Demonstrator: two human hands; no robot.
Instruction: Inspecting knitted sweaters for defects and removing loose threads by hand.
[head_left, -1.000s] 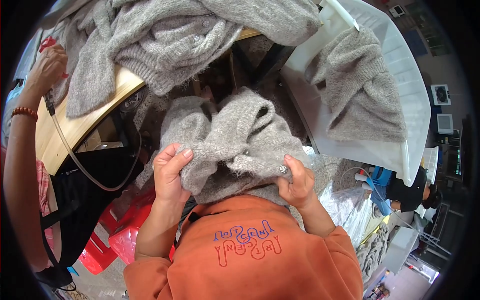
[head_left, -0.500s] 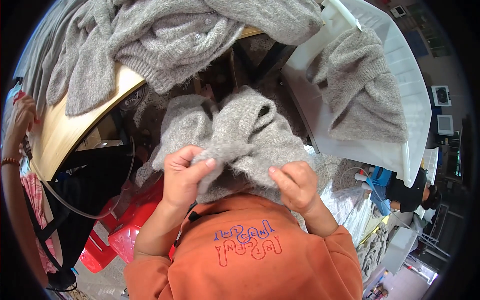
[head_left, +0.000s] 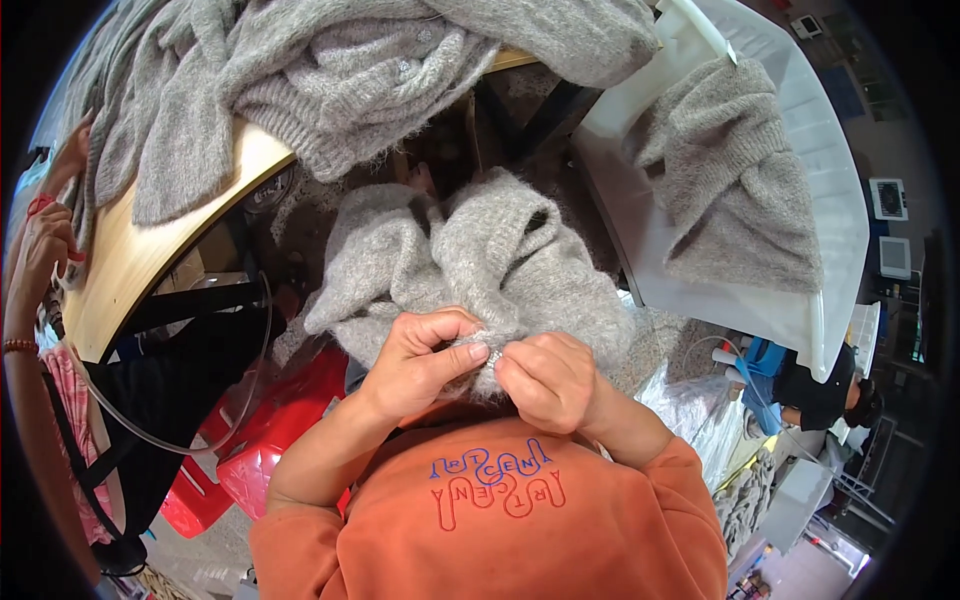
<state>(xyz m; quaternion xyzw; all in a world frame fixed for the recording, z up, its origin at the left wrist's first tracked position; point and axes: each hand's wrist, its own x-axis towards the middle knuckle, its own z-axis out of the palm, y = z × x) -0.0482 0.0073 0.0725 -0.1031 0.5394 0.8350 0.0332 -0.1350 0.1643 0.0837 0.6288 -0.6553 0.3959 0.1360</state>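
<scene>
A fluffy grey knitted sweater (head_left: 480, 245) lies bunched across my lap. My left hand (head_left: 420, 365) pinches its near edge between thumb and fingers. Close against it, my right hand (head_left: 550, 380) is closed on the same edge, fingers curled with their tips hidden. Between the two hands shows a small glinting pale spot (head_left: 494, 357), too small to make out for certain. The knit between the fingertips is gathered tight, and the rest of the sweater spreads beyond my hands.
More grey knitwear (head_left: 350, 90) covers the wooden table (head_left: 170, 235) ahead. At right, a grey knitted piece (head_left: 735, 190) hangs in a white plastic bin (head_left: 835, 210). A red stool (head_left: 265, 450) stands at left, near another person's hand (head_left: 50, 240). Another person (head_left: 825, 385) is at far right.
My hands have come together at the sweater's near edge; before, they held two parts of it apart. The person's hands at left have shifted, with a second hand now showing.
</scene>
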